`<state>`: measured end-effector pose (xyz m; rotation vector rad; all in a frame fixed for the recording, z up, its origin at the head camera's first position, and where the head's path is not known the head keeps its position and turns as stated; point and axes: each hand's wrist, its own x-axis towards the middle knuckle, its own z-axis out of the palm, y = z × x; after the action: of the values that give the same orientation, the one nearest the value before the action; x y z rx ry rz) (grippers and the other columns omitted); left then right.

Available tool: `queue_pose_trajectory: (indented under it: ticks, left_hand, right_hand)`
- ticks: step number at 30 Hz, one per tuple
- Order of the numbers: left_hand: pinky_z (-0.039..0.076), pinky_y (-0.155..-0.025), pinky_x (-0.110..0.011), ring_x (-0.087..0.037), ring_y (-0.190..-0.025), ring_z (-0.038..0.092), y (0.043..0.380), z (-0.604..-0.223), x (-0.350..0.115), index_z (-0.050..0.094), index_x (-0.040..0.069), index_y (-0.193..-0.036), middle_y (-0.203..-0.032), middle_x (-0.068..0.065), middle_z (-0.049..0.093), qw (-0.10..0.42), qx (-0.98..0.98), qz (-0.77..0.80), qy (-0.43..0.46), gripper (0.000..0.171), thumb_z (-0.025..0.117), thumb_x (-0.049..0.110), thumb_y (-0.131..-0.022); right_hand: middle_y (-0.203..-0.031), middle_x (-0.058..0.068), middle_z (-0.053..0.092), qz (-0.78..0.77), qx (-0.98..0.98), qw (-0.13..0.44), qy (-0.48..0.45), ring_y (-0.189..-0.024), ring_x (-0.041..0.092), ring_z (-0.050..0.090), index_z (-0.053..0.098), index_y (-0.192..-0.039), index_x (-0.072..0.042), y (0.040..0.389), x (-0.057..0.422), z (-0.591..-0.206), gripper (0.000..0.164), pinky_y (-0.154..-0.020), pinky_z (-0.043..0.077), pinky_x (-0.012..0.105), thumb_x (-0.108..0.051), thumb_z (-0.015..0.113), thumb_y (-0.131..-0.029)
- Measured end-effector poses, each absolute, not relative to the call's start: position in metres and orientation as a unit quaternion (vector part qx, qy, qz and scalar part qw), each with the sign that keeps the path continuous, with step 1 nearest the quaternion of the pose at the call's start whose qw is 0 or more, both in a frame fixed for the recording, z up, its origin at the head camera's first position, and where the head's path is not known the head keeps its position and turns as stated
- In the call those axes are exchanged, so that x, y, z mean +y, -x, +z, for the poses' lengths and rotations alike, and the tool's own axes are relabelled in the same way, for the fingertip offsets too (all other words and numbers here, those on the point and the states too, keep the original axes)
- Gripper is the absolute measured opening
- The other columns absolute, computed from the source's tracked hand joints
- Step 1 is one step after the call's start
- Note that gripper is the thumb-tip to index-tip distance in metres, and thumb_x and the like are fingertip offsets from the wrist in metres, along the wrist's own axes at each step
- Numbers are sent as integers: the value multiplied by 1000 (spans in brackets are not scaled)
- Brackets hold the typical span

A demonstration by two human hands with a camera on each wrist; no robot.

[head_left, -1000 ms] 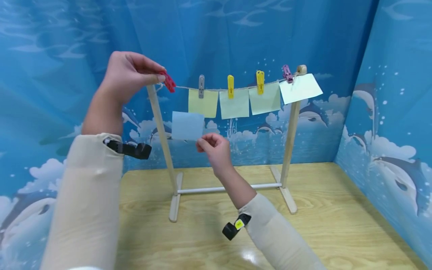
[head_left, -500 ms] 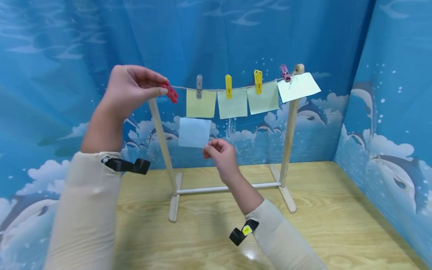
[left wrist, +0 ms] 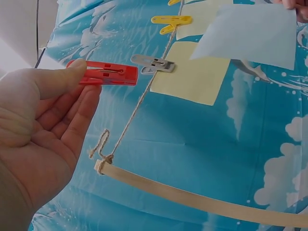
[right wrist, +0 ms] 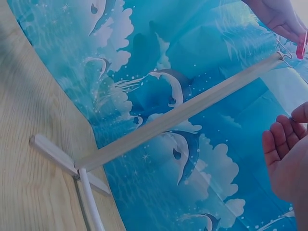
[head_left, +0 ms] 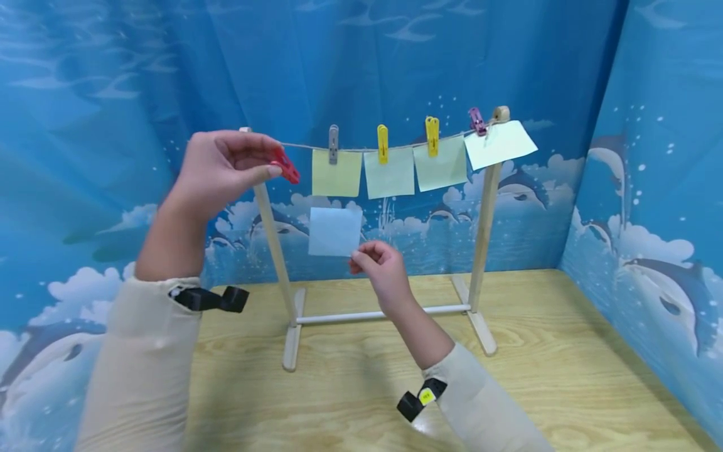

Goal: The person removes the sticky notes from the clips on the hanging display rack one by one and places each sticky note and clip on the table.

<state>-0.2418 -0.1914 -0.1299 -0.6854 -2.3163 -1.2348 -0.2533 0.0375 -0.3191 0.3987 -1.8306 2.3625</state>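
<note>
My left hand [head_left: 226, 166] pinches a red clothespin [head_left: 287, 167] by its handle end, in front of the left end of the string. In the left wrist view, the clothespin's [left wrist: 113, 74] jaw end points away from the fingers and grips nothing. Lower and to the right, my right hand [head_left: 386, 276] pinches the bottom right corner of a light blue paper square [head_left: 336, 232] between thumb and fingers. The blue square hangs free below the pale yellow sheet [head_left: 336, 176] that a grey clothespin [head_left: 333, 144] holds on the string [head_left: 302, 146].
Two yellow clothespins [head_left: 383, 144] and a purple one [head_left: 477, 122] hold pale green papers [head_left: 390, 174] farther right on the string. A wooden stand [head_left: 487, 232] with a white crossbar [head_left: 339, 318] bears the string on the wooden table [head_left: 339, 402]. A dolphin-print curtain [head_left: 361, 63] surrounds it.
My left hand has moved down with the red clothespin. The right hand has carried the blue paper down and to the right, away from the left post.
</note>
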Motion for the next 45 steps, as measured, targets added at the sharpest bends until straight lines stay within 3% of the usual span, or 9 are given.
queue_pose_trajectory:
  ticks: [5,11,17,22,26,45]
  left_hand:
    - [52,-87,-21,-11,-94,69,239,-140,-192,67,3,-120,-114,-10,68,213,-835,-442,251,35,75,14,-87]
    - [53,-86,-21,-13,-97,69,236,-161,-196,65,2,-122,-115,-12,66,222,-810,-469,274,36,73,7,-88]
    - [53,-86,-21,-19,-104,64,240,-183,-199,63,1,-127,-116,-13,64,231,-762,-512,320,39,69,-2,-88]
    - [53,-85,-22,-17,-101,67,242,-198,-201,63,-2,-123,-116,-12,65,221,-743,-535,336,37,68,-5,-87]
    - [53,-86,-22,-16,-101,67,241,-208,-201,60,-7,-123,-116,-11,64,209,-734,-556,331,36,68,-6,-88]
    - [54,-84,-27,-19,-98,69,232,-260,-216,64,-3,-117,-117,-14,66,177,-705,-639,252,31,71,-3,-86]
  right_hand:
    - [-86,11,65,781,-607,62,-133,-86,32,64,62,-97,3,250,45,-324,9,-81,57,33,-6,62,-95]
    - [-85,10,65,772,-614,67,-148,-79,21,65,61,-95,2,246,60,-329,5,-78,57,31,-4,60,-95]
    - [-83,9,66,770,-617,66,-153,-78,22,65,61,-93,1,243,73,-335,7,-78,57,31,-6,61,-95]
    - [-83,8,66,768,-618,71,-152,-75,18,65,61,-93,0,241,80,-341,6,-76,57,30,-5,61,-95]
    - [-84,9,66,764,-623,75,-150,-75,19,65,60,-93,1,239,85,-345,7,-77,58,31,-6,61,-96]
    - [-82,8,66,744,-653,86,-112,-75,19,66,59,-94,5,232,118,-369,9,-80,57,31,-4,60,-96]
